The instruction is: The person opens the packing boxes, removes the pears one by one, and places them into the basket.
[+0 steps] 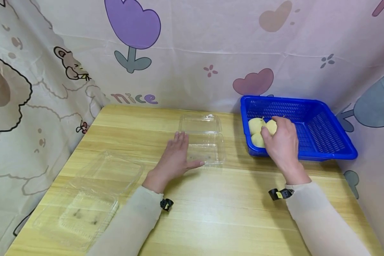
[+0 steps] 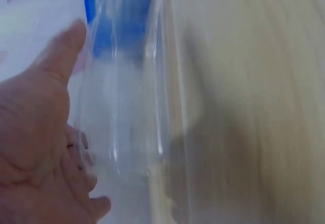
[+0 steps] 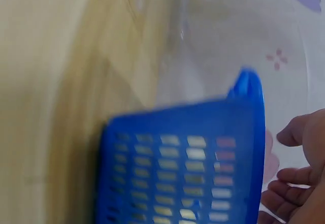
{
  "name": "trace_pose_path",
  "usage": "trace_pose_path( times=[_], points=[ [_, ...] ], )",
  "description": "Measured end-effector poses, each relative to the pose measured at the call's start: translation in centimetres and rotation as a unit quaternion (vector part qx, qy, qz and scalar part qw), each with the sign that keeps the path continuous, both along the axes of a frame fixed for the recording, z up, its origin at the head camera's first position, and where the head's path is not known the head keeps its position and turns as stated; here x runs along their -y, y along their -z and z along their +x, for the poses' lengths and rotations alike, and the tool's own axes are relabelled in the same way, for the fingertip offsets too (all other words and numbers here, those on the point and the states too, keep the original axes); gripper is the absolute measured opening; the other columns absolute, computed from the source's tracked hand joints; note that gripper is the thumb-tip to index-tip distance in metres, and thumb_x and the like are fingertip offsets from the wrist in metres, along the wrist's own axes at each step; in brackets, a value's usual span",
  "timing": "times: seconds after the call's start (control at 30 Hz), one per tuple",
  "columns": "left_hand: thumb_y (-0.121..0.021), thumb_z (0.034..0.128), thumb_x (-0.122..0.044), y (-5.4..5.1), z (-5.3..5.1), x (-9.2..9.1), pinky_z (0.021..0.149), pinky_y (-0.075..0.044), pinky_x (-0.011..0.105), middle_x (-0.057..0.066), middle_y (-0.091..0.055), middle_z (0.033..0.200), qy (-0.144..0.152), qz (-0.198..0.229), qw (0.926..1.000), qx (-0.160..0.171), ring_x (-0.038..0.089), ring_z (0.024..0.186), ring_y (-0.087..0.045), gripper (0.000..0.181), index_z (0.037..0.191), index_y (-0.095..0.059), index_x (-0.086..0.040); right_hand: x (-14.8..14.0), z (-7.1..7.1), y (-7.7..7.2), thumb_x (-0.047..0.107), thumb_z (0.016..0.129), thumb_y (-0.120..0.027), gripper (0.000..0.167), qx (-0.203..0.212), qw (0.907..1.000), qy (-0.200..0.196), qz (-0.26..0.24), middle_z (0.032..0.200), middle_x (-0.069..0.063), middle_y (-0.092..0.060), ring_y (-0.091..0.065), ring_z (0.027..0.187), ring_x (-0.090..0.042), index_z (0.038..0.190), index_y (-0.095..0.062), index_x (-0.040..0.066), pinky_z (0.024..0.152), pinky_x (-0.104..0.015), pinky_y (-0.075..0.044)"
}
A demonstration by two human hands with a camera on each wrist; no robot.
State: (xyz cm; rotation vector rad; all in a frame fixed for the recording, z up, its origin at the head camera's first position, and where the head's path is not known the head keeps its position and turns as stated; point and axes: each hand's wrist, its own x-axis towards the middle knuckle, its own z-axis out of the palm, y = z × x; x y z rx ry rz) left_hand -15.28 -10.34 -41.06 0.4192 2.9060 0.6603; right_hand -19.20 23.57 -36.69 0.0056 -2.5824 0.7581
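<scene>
Several pale yellow pears (image 1: 256,126) lie at the left end of the blue basket (image 1: 326,154). Just over them is my right hand (image 1: 283,140), thumb and fingers apart around the upper side of one pear (image 1: 271,125). In the right wrist view that hand (image 3: 297,178) shows above the basket's rim, and no pear is visible in its grasp. My left hand (image 1: 174,158) is beside an opened clear plastic clamshell box (image 1: 208,147), fingers straight and thumb along its near edge. The left wrist view shows the hand (image 2: 43,132) next to the clear wall; contact is unclear.
Another opened clear clamshell box (image 1: 89,213) lies at the left front of the wooden table (image 1: 211,213). A printed curtain (image 1: 192,53) hangs behind the table and along both sides. The basket stands at the back right, near the curtain.
</scene>
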Motion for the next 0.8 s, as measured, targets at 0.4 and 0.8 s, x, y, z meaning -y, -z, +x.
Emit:
trace_pose_path(
  times=[0.4, 0.8],
  points=[
    [-0.048, 0.1033, -0.068, 1.0, 0.8, -3.2, 0.132, -0.003, 0.063, 0.022, -0.015, 0.175, 0.018, -0.077, 0.9952, -0.057, 0.038, 0.164, -0.003, 0.089, 0.168, -0.029, -0.010, 3.4, 3.8, 4.3, 0.022, 0.097, -0.076, 0.049, -0.113, 0.9852, -0.098, 0.083, 0.127, -0.033, -0.064, -0.059, 0.118, -0.054, 0.127, -0.063, -0.014, 0.101, -0.065, -0.050],
    [-0.049, 0.1005, -0.073, 0.7, 0.1, -0.2, 0.134, -0.007, 0.055, 0.026, -0.013, 0.174, -0.019, -0.082, 0.9960, -0.031, 0.040, 0.164, -0.006, 0.102, 0.166, -0.025, 0.001, 3.6, 4.4, 5.9, 0.025, 0.095, -0.076, 0.058, -0.119, 0.9791, -0.102, 0.129, 0.128, -0.035, -0.064, -0.060, 0.117, -0.054, 0.134, -0.060, -0.016, 0.109, -0.064, -0.047]
  ],
)
